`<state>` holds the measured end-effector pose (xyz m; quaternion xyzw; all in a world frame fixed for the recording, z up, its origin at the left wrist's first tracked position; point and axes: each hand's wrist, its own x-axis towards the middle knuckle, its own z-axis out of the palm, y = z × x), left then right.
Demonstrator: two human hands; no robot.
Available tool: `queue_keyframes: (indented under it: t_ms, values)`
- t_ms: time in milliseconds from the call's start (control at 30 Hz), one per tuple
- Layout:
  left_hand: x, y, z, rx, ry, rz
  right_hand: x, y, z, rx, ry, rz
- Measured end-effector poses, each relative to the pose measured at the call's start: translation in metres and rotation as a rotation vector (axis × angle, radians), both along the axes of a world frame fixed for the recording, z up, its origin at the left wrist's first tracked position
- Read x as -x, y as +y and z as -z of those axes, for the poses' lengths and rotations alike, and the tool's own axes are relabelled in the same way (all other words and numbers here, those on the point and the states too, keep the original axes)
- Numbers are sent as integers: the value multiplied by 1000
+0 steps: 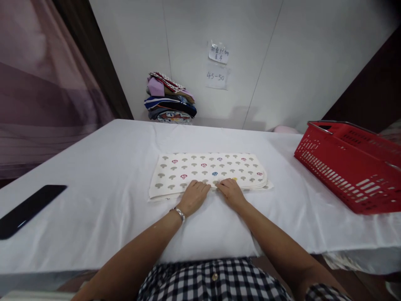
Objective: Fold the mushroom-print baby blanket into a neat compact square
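A folded cream cloth [208,165] printed with grey, red, blue and yellow mushrooms lies flat on the white-covered table. It forms a long rectangle, its layers showing along the near edge and at the rounded right corner. My left hand [194,196], with a silver bracelet at the wrist, is closed at the middle of that near edge. Close beside it, my right hand [231,193] pinches the same edge with bent fingers. The thumbs and the cloth's underside are partly hidden by my hands.
A black phone [29,211] lies at the left on the white table cover [109,167]. At the right stands a red plastic basket [354,167]. Behind the table's far edge rises a stack of folded fabrics [171,100], against a wall with paper notes [218,65].
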<state>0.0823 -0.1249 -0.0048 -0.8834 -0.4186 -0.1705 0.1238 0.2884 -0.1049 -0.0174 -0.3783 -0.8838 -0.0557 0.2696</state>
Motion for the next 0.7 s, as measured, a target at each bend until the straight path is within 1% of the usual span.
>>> queue_keyframes:
  t_ms: [167, 267, 433, 500, 567, 633, 700]
  values:
    - [2, 2, 1, -22, -15, 52, 0, 0, -1, -12, -5, -14]
    - [3, 3, 2, -28, 0, 47, 2, 0, -2, -7, 12, -20]
    - [5, 2, 2, -26, 43, 81, 4, 2, 2, -5, -1, -35]
    - [7, 0, 1, -22, 49, 60, 4, 3, 3, 1, -5, -37]
    - [10, -3, 0, -13, 64, 8, 5, 2, 2, 8, -4, -29]
    - [13, -5, 0, -7, 79, -44, 8, 0, -1, 20, 4, -14]
    - [15, -7, 1, 0, 89, -65, 14, -2, -4, 30, 15, -24]
